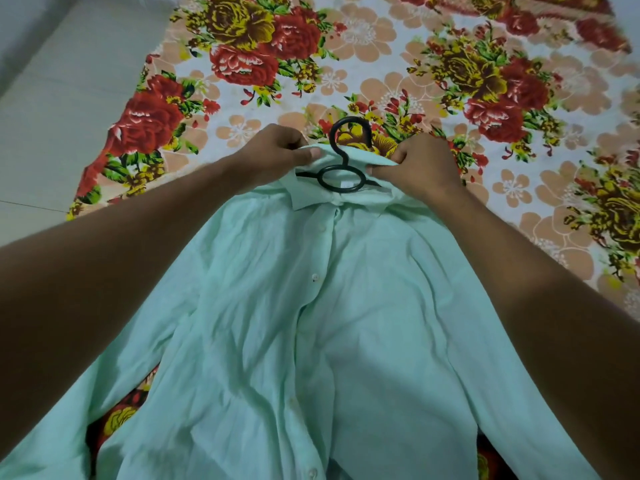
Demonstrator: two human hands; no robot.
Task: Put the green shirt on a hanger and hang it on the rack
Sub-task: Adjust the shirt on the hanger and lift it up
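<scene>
A pale green button-up shirt [311, 323] lies front side up on the bed, its buttons fastened down the middle. A black hanger [341, 174] sits inside the neck opening; its hook and ring stick out above the collar, and its arms are hidden under the cloth. My left hand [277, 152] pinches the collar on the left of the hook. My right hand [415, 164] pinches the collar on the right of it. Both sleeves spread out under my forearms. No rack is in view.
A floral bedsheet [381, 64] with red and yellow roses covers the bed under the shirt. Pale floor [52, 116] shows along the left side beyond the sheet's edge.
</scene>
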